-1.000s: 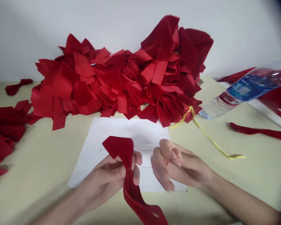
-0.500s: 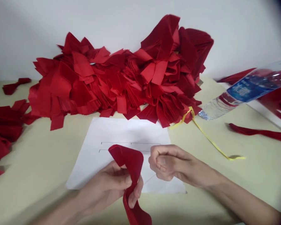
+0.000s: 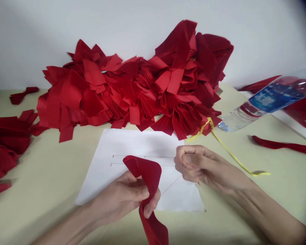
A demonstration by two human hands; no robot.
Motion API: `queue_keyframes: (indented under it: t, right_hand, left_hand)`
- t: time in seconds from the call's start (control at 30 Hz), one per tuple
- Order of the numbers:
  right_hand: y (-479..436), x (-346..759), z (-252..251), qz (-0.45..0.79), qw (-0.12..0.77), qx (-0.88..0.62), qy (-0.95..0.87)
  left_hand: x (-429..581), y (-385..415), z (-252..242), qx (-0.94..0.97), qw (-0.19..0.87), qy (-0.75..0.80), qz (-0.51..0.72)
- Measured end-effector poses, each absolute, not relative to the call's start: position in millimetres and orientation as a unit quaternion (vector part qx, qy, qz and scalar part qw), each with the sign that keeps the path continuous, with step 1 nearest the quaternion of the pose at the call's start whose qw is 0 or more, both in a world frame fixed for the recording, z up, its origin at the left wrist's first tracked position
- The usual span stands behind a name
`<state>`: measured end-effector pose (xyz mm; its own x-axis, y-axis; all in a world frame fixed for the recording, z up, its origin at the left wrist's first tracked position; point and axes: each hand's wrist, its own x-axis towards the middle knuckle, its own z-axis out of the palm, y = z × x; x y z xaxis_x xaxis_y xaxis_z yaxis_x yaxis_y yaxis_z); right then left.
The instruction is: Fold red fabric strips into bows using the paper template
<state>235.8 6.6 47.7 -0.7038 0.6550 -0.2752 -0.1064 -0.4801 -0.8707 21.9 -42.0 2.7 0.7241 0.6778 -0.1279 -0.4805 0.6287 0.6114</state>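
Observation:
My left hand (image 3: 132,194) pinches a folded red ribbon (image 3: 150,173) between thumb and fingers. The ribbon loops over at the top, and its tail hangs down past the bottom edge of the view. To the right, my right hand (image 3: 193,163) is closed in a fist-like pinch. A thin dark thread (image 3: 171,184) runs taut from the ribbon toward that hand; its far end is hidden by the fingers. Beneath both hands lies a white sheet of paper (image 3: 99,173) with ruled lines and small marks.
A long heap of red ribbon pieces (image 3: 132,92) lies along the wall. More red pieces (image 3: 7,146) are at the left. On the right are a tilted water bottle (image 3: 267,97), a yellow strip (image 3: 229,153) and a loose red ribbon (image 3: 283,144).
My right hand has moved up and to the right, away from the left, and more thread shows between them. The left hand keeps its hold on the ribbon; the whole view has shifted slightly.

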Motion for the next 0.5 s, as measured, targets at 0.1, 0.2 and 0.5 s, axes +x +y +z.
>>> queue_keyframes:
  t: [0.1,0.2,0.5]
  right_hand:
    - [7.2,236.6,46.9,0.795,0.235,-0.315,-0.463]
    - [14.9,248.9,49.8,0.774,0.249,-0.348,-0.466]
    - [45.1,281.8,47.5,0.485,0.121,-0.379,-0.779]
  left_hand:
    - [21.2,-40.6,3.5,0.296,0.883,0.183,0.315]
    - [19.4,-41.9,1.5,0.318,0.881,0.193,0.291]
    - [9.7,-35.8,1.2,0.327,0.880,0.189,0.289]
